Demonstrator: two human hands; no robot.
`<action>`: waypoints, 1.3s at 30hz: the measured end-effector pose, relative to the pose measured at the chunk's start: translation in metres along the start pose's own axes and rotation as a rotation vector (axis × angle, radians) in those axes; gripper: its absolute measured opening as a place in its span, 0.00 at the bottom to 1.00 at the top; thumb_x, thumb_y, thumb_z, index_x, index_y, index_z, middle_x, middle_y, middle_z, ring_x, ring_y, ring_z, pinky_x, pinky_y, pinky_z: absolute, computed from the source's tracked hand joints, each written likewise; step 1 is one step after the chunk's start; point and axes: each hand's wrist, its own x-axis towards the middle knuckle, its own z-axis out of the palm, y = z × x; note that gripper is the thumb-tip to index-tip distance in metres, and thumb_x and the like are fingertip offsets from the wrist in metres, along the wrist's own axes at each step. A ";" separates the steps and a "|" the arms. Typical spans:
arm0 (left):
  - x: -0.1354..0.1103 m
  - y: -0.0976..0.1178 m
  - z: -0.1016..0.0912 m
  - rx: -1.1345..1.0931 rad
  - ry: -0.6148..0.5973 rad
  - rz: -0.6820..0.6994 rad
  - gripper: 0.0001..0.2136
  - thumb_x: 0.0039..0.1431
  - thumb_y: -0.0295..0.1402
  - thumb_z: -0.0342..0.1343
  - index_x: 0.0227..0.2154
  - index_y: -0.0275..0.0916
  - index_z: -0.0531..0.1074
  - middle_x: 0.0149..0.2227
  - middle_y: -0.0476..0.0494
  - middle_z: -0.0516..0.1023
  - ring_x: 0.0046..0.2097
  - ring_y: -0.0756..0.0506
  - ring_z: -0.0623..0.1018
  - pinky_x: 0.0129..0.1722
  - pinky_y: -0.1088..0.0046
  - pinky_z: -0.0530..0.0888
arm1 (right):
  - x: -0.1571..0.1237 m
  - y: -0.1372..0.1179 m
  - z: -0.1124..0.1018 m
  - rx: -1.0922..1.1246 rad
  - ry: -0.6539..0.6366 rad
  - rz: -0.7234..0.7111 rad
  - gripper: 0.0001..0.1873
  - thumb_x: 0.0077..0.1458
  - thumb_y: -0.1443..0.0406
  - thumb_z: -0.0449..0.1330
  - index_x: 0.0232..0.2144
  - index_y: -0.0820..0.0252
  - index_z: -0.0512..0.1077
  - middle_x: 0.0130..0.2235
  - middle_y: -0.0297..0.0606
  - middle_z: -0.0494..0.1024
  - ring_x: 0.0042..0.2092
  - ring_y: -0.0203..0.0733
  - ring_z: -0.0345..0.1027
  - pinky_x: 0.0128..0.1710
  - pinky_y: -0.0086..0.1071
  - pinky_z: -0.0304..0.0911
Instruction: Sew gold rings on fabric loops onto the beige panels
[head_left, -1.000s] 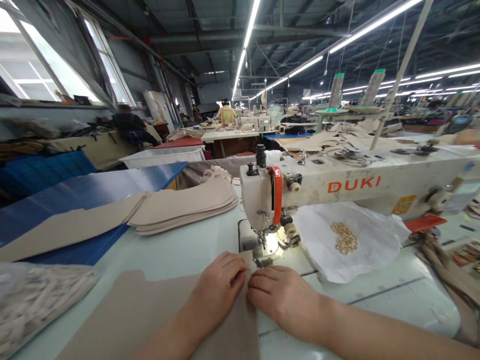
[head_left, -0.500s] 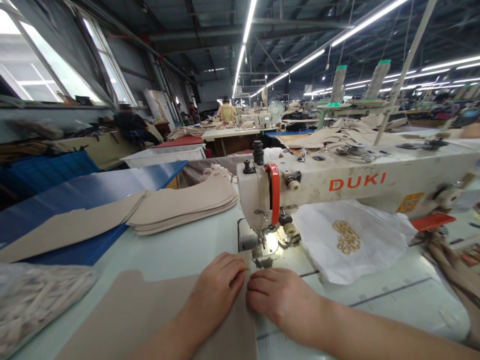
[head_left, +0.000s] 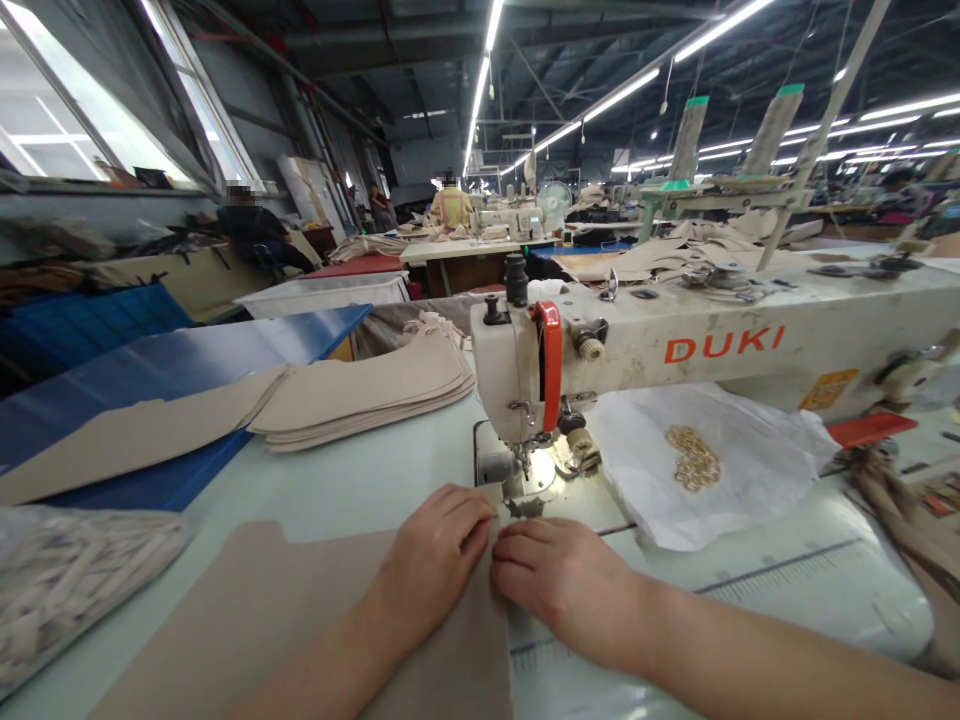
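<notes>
A large beige fabric panel [head_left: 322, 600] lies flat on the pale green sewing table, its corner just short of the needle area. My left hand [head_left: 442, 540] rests over the panel near its right edge, fingers curled and pinching at that corner. Against the same edge, from the right, my right hand [head_left: 551, 575] is closed on the panel with bent fingers. Both hands' fingertips nearly meet, and what lies between them is partly hidden. Just beyond stands the white sewing machine [head_left: 630, 350] with a red lever guard, its lamp lighting the needle plate [head_left: 536, 475].
Small gold rings [head_left: 694, 460] lie on a white plastic sheet [head_left: 637, 490] under the machine arm. Stacked beige panels [head_left: 367, 400] sit behind left, partly beside a blue board [head_left: 187, 365]. A clear bag [head_left: 82, 580] of pale strips is at left. Other people sit farther back.
The view has tilted and shifted slightly, so the scene sits a little higher. Both hands keep their hold at the panel's edge, with hardly any visible movement over the table.
</notes>
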 end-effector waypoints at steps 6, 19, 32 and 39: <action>0.000 0.001 -0.001 0.006 -0.008 0.009 0.09 0.62 0.25 0.48 0.28 0.39 0.70 0.28 0.46 0.77 0.33 0.46 0.75 0.34 0.70 0.74 | -0.001 0.000 0.000 0.000 0.009 0.006 0.06 0.61 0.68 0.57 0.31 0.64 0.71 0.38 0.41 0.75 0.43 0.43 0.67 0.46 0.33 0.64; -0.001 -0.001 0.000 0.002 0.009 0.023 0.09 0.62 0.25 0.47 0.29 0.39 0.71 0.29 0.46 0.77 0.33 0.46 0.76 0.35 0.69 0.75 | -0.001 0.000 0.000 0.014 -0.002 0.007 0.06 0.61 0.68 0.57 0.32 0.65 0.71 0.38 0.40 0.75 0.43 0.42 0.65 0.46 0.33 0.63; 0.000 0.001 -0.001 -0.003 0.002 0.015 0.10 0.61 0.24 0.47 0.28 0.39 0.70 0.28 0.46 0.77 0.32 0.46 0.75 0.33 0.70 0.74 | -0.002 0.000 0.006 -0.005 0.040 0.089 0.04 0.61 0.69 0.57 0.35 0.64 0.70 0.39 0.40 0.74 0.44 0.42 0.64 0.46 0.34 0.63; -0.001 0.001 0.000 -0.023 -0.024 -0.020 0.08 0.58 0.22 0.49 0.29 0.39 0.71 0.30 0.46 0.78 0.34 0.46 0.76 0.35 0.69 0.75 | 0.002 0.001 0.010 -0.021 0.097 0.159 0.04 0.61 0.69 0.57 0.38 0.65 0.71 0.40 0.41 0.74 0.43 0.42 0.65 0.48 0.36 0.63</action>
